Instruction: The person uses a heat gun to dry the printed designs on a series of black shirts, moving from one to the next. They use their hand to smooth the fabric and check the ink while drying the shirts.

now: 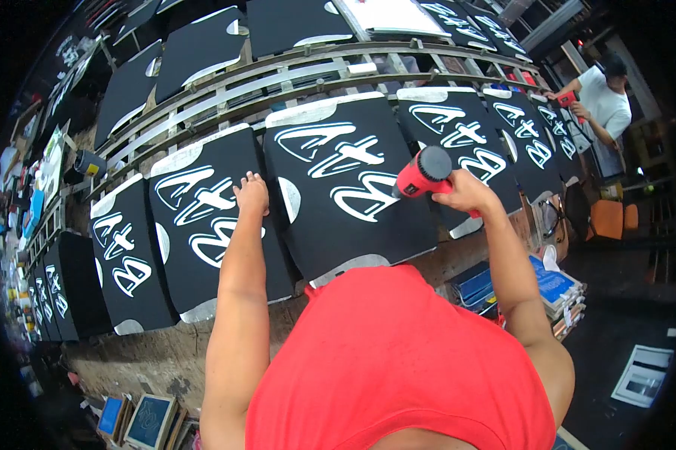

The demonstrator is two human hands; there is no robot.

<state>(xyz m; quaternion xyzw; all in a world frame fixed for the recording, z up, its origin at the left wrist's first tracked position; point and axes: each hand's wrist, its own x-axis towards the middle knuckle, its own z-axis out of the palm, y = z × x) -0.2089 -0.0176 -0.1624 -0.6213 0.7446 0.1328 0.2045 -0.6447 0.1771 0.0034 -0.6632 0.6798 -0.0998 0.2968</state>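
My right hand (467,193) is wrapped round the handle of a red heat gun (425,174) with a dark round rear end. The gun's nozzle points down and left at the white lettering on a black fabric panel (338,217) in front of me. My left hand (252,193) lies with its fingers apart on the neighbouring black panel (180,247) to the left, over its white lettering, and holds nothing. Pale curved patches show at the edges of both panels.
More lettered black panels (128,262) continue to both sides. Behind them runs a slatted rail (293,79). A co-worker (604,101) with a red tool stands at the right. Framed screens (152,421) stand at lower left, and an orange chair (608,219) at right.
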